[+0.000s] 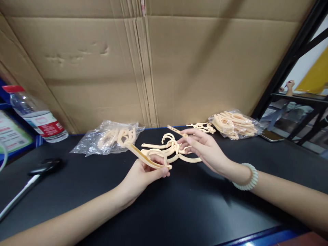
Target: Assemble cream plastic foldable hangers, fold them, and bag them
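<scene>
My left hand (pixel 143 176) is closed round a long cream plastic hook piece (pixel 138 153), gripping its lower end while the hooked top points toward the back left. My right hand (pixel 205 150), with a pale bead bracelet (pixel 247 177) on its wrist, pinches a short cream plastic strip (pixel 176 130) between thumb and fingers. Between the two hands lies a small heap of cream plastic hook parts (pixel 169 148) on the black table (pixel 179 205).
A clear bag of the same parts (pixel 107 138) lies at the back left, another bag (pixel 235 124) at the back right with loose parts (pixel 203 127) beside it. A water bottle (pixel 36 116) and a black-and-white tool (pixel 38 172) are at the left. Cardboard (pixel 153 68) stands behind.
</scene>
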Action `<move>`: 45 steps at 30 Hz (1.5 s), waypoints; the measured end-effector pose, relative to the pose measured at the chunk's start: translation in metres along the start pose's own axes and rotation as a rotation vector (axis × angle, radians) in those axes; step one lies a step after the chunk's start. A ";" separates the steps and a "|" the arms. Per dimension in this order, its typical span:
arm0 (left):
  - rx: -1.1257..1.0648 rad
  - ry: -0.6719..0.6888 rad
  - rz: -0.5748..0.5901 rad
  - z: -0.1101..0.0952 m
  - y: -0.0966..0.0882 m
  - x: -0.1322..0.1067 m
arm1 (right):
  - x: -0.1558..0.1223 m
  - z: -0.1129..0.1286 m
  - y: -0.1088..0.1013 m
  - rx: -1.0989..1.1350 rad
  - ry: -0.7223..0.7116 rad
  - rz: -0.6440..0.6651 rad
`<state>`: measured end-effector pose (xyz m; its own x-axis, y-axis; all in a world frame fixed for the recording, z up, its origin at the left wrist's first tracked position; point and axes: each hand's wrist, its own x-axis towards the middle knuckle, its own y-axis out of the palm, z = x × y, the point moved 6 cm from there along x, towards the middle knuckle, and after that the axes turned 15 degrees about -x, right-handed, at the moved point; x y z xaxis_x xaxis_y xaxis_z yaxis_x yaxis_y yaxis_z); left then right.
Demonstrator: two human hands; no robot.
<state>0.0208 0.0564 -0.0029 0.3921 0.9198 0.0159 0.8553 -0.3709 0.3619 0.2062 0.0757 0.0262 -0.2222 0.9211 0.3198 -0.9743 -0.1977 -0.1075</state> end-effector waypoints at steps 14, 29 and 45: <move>0.133 -0.002 -0.011 -0.004 0.000 0.000 | -0.023 -0.013 0.035 0.092 0.117 0.085; 0.240 0.044 -0.027 -0.007 0.001 0.002 | -0.021 -0.024 0.042 0.077 0.138 0.171; 0.208 0.014 -0.002 -0.006 0.004 0.001 | -0.020 -0.029 0.045 0.054 0.143 0.236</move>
<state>0.0224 0.0569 0.0046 0.3865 0.9218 0.0287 0.9082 -0.3858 0.1622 0.1681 0.0581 -0.0122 -0.4397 0.8845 0.1558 -0.8975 -0.4265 -0.1117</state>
